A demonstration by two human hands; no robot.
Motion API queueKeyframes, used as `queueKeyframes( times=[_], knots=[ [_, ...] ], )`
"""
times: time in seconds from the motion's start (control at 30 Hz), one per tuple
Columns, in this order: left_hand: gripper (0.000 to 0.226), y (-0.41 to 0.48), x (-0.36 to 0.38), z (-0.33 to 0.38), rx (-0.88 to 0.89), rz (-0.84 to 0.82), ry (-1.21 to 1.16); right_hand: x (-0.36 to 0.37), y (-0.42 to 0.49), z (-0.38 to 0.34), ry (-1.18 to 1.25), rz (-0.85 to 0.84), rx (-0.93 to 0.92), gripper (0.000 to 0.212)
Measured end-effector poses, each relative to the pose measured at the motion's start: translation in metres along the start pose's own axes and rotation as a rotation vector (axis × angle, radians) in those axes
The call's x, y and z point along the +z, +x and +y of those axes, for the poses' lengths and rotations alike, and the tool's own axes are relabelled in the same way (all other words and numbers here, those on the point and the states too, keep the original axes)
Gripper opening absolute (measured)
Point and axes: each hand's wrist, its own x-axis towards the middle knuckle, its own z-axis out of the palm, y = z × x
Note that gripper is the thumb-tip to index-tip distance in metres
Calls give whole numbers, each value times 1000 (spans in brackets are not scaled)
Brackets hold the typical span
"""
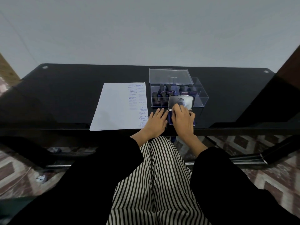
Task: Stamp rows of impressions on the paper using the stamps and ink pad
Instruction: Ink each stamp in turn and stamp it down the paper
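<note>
Ink pad (183, 100), one; paper (113, 109), one sheet

Black glass table (65, 95) w/ clear box (201, 96) (compartmented); patterned floor (267, 176).

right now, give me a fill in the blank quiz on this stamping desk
The ink pad lid stands ____.
Its lid reads ____.
The impressions fill the ____ side of the paper.
The ____ hand touches the lid.
Missing: open; Artline; right; right.
</note>
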Motion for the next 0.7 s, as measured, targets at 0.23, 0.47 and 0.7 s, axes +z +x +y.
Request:
queueKeyframes(
  times=[0.23, 0.47, 0.7],
  knots=[
    [52, 1, -14, -1, -3, -39, -55, -9, 3, 0, -57, -56, -20, 11],
    [37, -5, -67, -29, -1, 179, -227, -34, 37, -30, 91, -99, 23, 14],
    [35, -15, -103, -109, -205, 287, -190, -35, 80, -101, 203, -255, -141, 30]
  ],
)
